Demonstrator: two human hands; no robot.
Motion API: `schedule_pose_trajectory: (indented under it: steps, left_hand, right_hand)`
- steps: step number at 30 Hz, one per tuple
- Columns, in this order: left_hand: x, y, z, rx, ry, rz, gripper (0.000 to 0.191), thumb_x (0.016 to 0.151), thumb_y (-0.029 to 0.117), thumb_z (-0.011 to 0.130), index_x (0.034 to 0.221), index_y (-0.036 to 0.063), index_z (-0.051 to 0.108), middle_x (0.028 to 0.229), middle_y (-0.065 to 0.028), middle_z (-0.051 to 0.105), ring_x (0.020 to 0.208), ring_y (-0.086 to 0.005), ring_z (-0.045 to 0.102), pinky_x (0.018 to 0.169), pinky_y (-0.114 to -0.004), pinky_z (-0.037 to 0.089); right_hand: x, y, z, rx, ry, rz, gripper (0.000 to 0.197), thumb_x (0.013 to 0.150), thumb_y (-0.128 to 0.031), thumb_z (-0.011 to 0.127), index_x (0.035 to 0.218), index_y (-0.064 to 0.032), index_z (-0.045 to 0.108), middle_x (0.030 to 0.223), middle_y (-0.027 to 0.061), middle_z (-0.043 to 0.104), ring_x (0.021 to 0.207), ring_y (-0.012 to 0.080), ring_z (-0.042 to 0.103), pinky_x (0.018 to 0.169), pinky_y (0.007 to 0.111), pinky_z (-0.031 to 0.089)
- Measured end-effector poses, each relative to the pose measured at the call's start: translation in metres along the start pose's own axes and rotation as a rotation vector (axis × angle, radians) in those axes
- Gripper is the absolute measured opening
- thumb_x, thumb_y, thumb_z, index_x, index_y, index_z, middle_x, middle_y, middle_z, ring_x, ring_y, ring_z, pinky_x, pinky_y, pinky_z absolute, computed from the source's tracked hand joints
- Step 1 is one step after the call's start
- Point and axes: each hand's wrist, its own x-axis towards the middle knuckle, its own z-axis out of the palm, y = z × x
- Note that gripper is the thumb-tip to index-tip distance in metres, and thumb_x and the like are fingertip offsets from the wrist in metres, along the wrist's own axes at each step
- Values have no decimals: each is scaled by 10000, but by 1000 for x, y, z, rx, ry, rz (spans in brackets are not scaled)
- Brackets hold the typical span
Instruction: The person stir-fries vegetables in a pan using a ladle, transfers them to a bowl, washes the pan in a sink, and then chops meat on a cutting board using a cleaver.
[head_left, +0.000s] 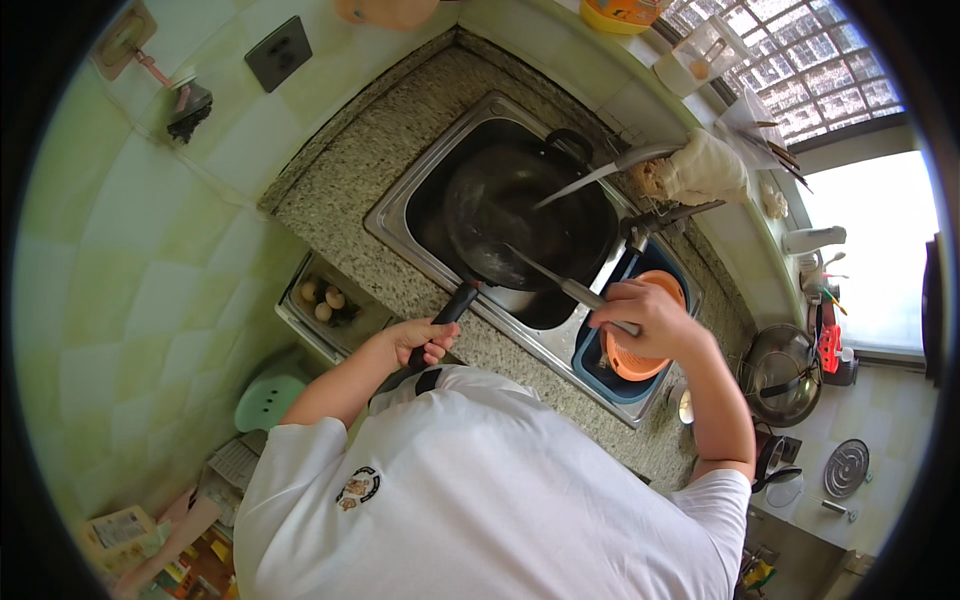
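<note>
A dark wok (480, 202) rests tilted in the left bowl of a stainless-steel double sink (390, 217). My left hand (427, 341) grips the wok's long black handle (459, 301) over the counter's front edge. In my right hand (649, 315) is a long-handled cooking utensil (577, 291) with a grey grip. Its thin metal shaft reaches down into the wok, where I cannot make out the head. From the faucet spout (645, 154) a stream of water (577, 185) runs into the wok, and some water lies inside.
An orange colander (637, 364) sits in a blue basin (581, 356) in the right bowl, under my right hand. Speckled stone counter (360, 176) surrounds the sink. Several eggs (324, 311) lie in an open drawer at left. A lidded pan (780, 375) stands at right.
</note>
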Motion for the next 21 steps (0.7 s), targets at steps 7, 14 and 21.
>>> schedule_pose_trajectory:
  steps: [7,14,21]
  left_hand:
    - [-4,3,12,75,111,8,233,796,317,591,800,162,418,566,85,351,438,-11,323,402,-162,304]
    - [-9,2,21,-21,-83,61,269,865,376,466,824,114,421,569,47,358,446,-41,351,427,-187,329]
    - [-4,-10,42,-510,-378,25,246,893,306,436,864,62,445,582,24,358,446,-53,363,424,-186,338]
  right_hand:
    - [-28,-15,-51,-54,78,185,128,712,-29,566,829,-44,615,765,71,576,669,198,545,600,294,448]
    - [-44,48,21,978,628,788,225,883,-225,423,958,-25,494,684,104,586,579,148,590,521,236,479]
    - [0,42,139,1007,604,602,313,846,-159,509,1136,-44,487,873,130,615,822,165,597,672,271,482]
